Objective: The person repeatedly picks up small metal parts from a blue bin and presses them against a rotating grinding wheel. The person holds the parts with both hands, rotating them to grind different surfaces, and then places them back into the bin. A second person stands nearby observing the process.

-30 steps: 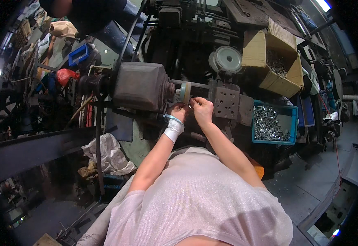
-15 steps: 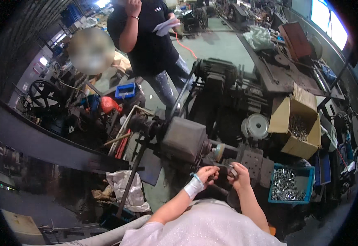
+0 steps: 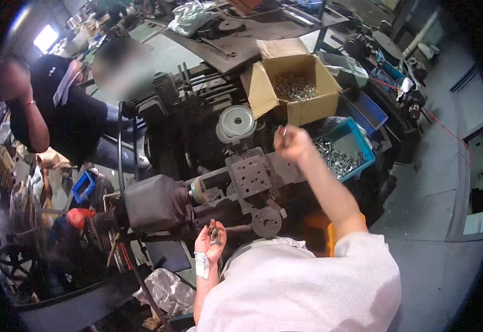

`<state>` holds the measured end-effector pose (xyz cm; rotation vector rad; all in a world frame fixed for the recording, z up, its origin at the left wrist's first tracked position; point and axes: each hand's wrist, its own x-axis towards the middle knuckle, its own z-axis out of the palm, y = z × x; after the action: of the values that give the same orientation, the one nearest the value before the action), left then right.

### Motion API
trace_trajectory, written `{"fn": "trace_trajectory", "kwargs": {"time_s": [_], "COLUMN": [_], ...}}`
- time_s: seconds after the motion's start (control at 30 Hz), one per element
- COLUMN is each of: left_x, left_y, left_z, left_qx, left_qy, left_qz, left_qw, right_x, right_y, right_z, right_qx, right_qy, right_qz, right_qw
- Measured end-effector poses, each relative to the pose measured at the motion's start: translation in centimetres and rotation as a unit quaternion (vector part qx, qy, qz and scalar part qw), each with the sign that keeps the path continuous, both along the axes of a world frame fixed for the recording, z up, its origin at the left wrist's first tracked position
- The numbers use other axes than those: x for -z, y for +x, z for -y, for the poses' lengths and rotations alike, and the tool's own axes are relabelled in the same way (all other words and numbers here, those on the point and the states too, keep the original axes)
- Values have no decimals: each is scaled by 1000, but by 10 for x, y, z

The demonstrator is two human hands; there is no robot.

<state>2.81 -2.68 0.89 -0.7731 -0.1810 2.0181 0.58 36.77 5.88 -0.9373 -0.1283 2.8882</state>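
Observation:
My left hand [image 3: 211, 244], a white wrap at its wrist, is turned palm up by the lathe's near side. Its fingers curl around several small metal parts [image 3: 214, 237]. My right hand [image 3: 292, 145] reaches out to the right, its fingers pinched on a small shiny metal part [image 3: 284, 132] that is mostly hidden. Below and beside that hand stands a teal bin [image 3: 370, 145] full of shiny metal parts. Just beyond it is an open cardboard box [image 3: 312, 112] holding duller small parts. The lathe's drilled tool block [image 3: 250, 176] lies between my two hands.
The lathe's grey housing [image 3: 156, 203] and a round metal disc [image 3: 236, 122] are in front of me. A blue crate [image 3: 366, 110] sits behind the teal bin. At the far left stands a person in a black shirt [image 3: 59, 124]. Something orange [image 3: 331, 239] is beneath my right arm.
My view has swung to the right. My hands, close together before, have parted: the right has reached out toward the box and bin, the left has turned palm up.

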Motion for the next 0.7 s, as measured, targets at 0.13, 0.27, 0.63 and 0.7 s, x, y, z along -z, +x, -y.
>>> {"fn": "trace_trajectory", "kwargs": {"time_s": [0.13,0.27,0.63,0.7], "left_x": [-1,3,25,20], "left_y": [5,3,3,2], "left_z": [-2,-9,-27,-32], "left_qx": [-16,-5,-23,-25], "left_qy": [-35,-79,-264,-241], "left_qz": [-32,-59,-195,-197], "left_qw": [999,995,944,950], "right_x": [-67,4,-23,-22], "right_y": [-48,-74,54,58], "right_z": [-87,-147,201,220], "right_qx": [98,115,-220,-253], "right_qy": [299,656,833,840], "right_qz": [126,333,-207,-191], "right_qw": [941,667,465,440]}}
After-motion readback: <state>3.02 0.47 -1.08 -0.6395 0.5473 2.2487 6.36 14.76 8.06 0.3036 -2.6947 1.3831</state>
